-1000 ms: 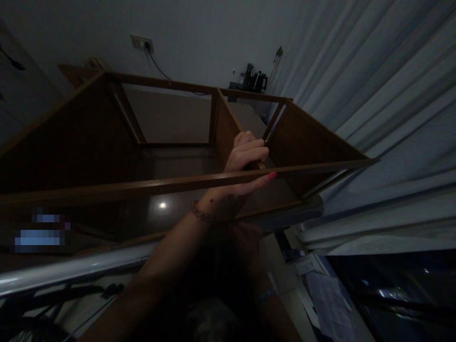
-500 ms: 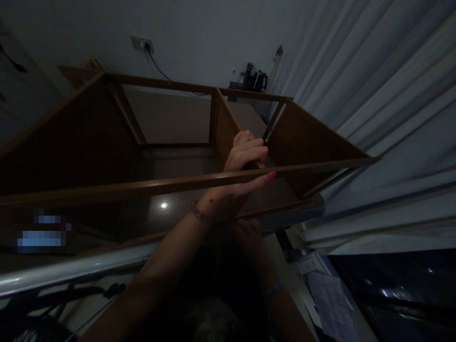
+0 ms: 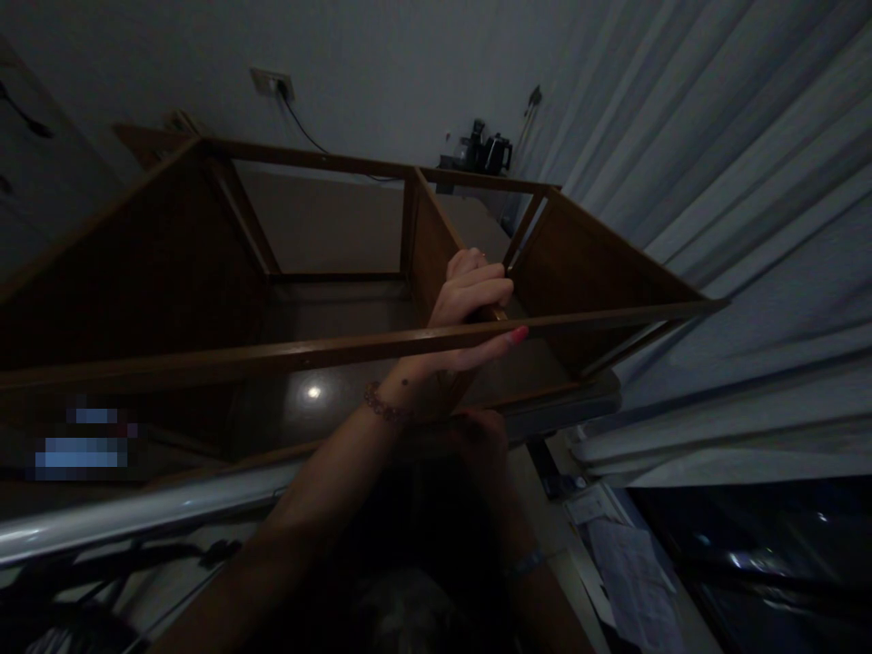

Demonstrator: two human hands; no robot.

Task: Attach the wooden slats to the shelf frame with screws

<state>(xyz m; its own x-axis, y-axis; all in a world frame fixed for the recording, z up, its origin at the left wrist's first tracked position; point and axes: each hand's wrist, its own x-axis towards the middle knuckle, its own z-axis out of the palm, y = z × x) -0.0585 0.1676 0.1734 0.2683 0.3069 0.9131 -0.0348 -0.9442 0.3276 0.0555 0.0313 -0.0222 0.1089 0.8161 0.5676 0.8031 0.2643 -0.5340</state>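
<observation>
A brown wooden cabinet frame (image 3: 354, 347) with an open top lies across the table in front of me. A wooden divider panel (image 3: 436, 232) splits it into a wide left bay and a narrower right bay. My left hand (image 3: 470, 295) is closed over the divider's top edge, where it meets the front rail. Its fingers lie above the rail and the thumb passes beneath it. Lower down, my right hand (image 3: 485, 436) is at the frame's lower front edge, just below the divider. Its fingers look curled, but shadow hides what they hold.
A white curtain (image 3: 769, 227) hangs at the right. Papers (image 3: 633, 572) lie at lower right. A metal tube (image 3: 170, 504) and dark bicycle-like parts are at lower left. A black kettle (image 3: 497, 154) stands behind the frame, near a wall socket (image 3: 271, 84) with a plugged cable.
My right hand has shifted slightly upward and its fingers look more curled at the lower edge. My left hand and the cabinet frame have stayed in place.
</observation>
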